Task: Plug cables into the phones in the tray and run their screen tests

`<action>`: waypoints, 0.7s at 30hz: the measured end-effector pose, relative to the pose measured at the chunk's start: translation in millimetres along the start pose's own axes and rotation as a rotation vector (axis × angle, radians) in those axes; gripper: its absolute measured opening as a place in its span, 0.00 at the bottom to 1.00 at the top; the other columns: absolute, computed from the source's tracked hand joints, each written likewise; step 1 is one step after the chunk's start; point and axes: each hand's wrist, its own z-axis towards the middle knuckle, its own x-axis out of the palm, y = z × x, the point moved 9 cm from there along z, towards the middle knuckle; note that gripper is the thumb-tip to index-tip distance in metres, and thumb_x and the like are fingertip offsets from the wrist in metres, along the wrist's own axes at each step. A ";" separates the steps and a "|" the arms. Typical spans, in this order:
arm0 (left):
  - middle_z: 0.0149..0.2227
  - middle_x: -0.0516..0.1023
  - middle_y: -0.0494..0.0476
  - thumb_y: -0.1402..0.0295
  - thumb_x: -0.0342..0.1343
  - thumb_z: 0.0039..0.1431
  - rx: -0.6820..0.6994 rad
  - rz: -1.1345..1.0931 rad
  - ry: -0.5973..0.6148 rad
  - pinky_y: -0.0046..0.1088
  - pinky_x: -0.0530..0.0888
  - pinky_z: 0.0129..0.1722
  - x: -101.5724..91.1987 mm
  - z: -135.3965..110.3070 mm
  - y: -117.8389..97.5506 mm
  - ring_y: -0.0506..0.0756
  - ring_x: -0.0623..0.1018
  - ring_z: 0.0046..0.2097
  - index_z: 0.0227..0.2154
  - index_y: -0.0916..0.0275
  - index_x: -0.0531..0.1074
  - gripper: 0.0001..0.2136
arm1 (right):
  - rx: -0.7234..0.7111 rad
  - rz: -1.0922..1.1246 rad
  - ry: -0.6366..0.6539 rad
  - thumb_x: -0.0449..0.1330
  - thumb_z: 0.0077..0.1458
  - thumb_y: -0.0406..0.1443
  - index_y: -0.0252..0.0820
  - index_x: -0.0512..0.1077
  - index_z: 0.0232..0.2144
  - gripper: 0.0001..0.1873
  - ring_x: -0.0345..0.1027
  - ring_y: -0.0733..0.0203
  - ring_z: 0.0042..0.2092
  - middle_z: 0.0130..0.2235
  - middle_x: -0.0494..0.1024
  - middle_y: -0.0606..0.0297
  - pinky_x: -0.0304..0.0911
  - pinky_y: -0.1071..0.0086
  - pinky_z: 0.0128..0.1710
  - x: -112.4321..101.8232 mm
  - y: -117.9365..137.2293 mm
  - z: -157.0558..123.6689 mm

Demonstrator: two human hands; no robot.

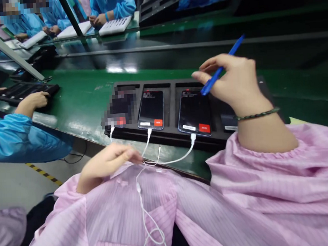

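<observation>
My right hand [231,77] is closed on a blue pen [217,80], held slantwise above the third phone, its lower end close to the screen. That phone [194,111] shows a black screen with a red box and a white label at the bottom. Left of it lie a similar phone [151,109] and another phone [122,107], partly blurred out. All three rest in a black foam tray [170,89], with white cables [180,160] at their lower ends. My left hand [110,162] is at the table edge, its fingertips closed on a thin white earphone cable [141,203].
A dark device [228,120] sits in the tray's right slot, partly hidden by my right wrist. At left, a co-worker's hand [36,101] touches another black tray [15,92]. Across the green table [77,84], people in blue handle white trays [115,26]. A slanted metal post [15,54] stands at left.
</observation>
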 end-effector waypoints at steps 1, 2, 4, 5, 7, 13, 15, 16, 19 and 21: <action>0.38 0.84 0.63 0.55 0.43 0.72 -0.094 0.031 0.027 0.31 0.77 0.43 -4.9 -8.1 18.1 0.56 0.82 0.39 0.38 0.67 0.78 0.24 | -0.078 0.038 -0.066 0.65 0.56 0.43 0.40 0.75 0.36 0.12 0.76 0.56 0.42 0.39 0.81 0.58 0.68 0.62 0.48 -10.9 10.5 -6.0; 0.35 0.84 0.61 0.56 0.44 0.71 -0.164 0.082 0.058 0.29 0.77 0.40 -7.3 -14.5 34.1 0.55 0.82 0.36 0.36 0.67 0.78 0.23 | -0.162 0.071 -0.118 0.64 0.57 0.45 0.40 0.75 0.37 0.14 0.76 0.56 0.42 0.39 0.81 0.57 0.69 0.62 0.47 -20.8 22.2 -14.7; 0.38 0.84 0.59 0.59 0.48 0.70 -0.216 0.170 0.159 0.27 0.75 0.41 -1.0 -20.6 57.4 0.54 0.81 0.37 0.39 0.65 0.79 0.17 | -0.334 0.124 -0.166 0.63 0.60 0.47 0.41 0.76 0.38 0.15 0.77 0.56 0.43 0.40 0.82 0.57 0.71 0.60 0.47 -35.6 47.8 -38.4; 0.41 0.84 0.59 0.61 0.51 0.68 -0.200 0.191 0.193 0.28 0.74 0.43 4.3 -20.1 63.7 0.54 0.81 0.40 0.42 0.64 0.79 0.15 | -0.404 0.151 -0.150 0.63 0.60 0.46 0.43 0.76 0.38 0.13 0.77 0.55 0.44 0.39 0.82 0.58 0.71 0.59 0.49 -39.1 60.2 -51.4; 0.47 0.82 0.59 0.63 0.55 0.66 -0.141 0.182 0.202 0.28 0.72 0.46 14.6 -13.5 69.4 0.55 0.80 0.45 0.48 0.61 0.78 0.13 | -0.533 0.213 -0.027 0.65 0.60 0.43 0.47 0.75 0.37 0.08 0.78 0.55 0.45 0.38 0.82 0.62 0.71 0.56 0.54 -37.0 84.9 -77.2; 0.39 0.83 0.55 0.64 0.57 0.64 -0.114 0.194 0.200 0.26 0.69 0.36 37.4 11.0 75.8 0.52 0.76 0.33 0.52 0.60 0.78 0.15 | -0.637 0.253 0.232 0.63 0.62 0.40 0.52 0.74 0.36 0.02 0.77 0.58 0.39 0.36 0.81 0.70 0.73 0.58 0.52 -17.4 115.6 -115.3; 0.38 0.83 0.55 0.65 0.58 0.64 -0.070 0.210 0.197 0.26 0.70 0.37 40.1 15.5 68.2 0.52 0.77 0.34 0.45 0.60 0.81 0.11 | -0.637 0.255 0.269 0.62 0.63 0.40 0.50 0.75 0.37 0.03 0.77 0.58 0.40 0.37 0.81 0.68 0.74 0.59 0.51 -8.3 115.1 -117.9; 0.37 0.84 0.55 0.67 0.58 0.63 -0.050 0.216 0.187 0.26 0.70 0.38 40.3 17.2 63.4 0.53 0.77 0.34 0.43 0.60 0.81 0.09 | -0.639 0.250 0.306 0.61 0.63 0.40 0.49 0.76 0.38 0.05 0.77 0.57 0.41 0.37 0.81 0.66 0.74 0.60 0.49 -1.3 114.3 -119.5; 0.35 0.83 0.54 0.71 0.59 0.61 -0.033 0.250 0.120 0.25 0.70 0.35 37.0 21.8 50.4 0.52 0.78 0.32 0.49 0.58 0.79 0.14 | -0.674 0.225 0.418 0.58 0.66 0.42 0.45 0.76 0.41 0.10 0.76 0.56 0.43 0.40 0.81 0.61 0.74 0.62 0.45 21.8 112.6 -126.1; 0.36 0.84 0.54 0.73 0.57 0.61 -0.005 0.246 0.112 0.25 0.72 0.36 38.3 24.0 40.5 0.53 0.79 0.33 0.51 0.57 0.79 0.16 | -0.692 0.230 0.451 0.57 0.66 0.42 0.43 0.76 0.42 0.11 0.76 0.56 0.43 0.41 0.81 0.59 0.74 0.63 0.43 31.8 111.7 -128.6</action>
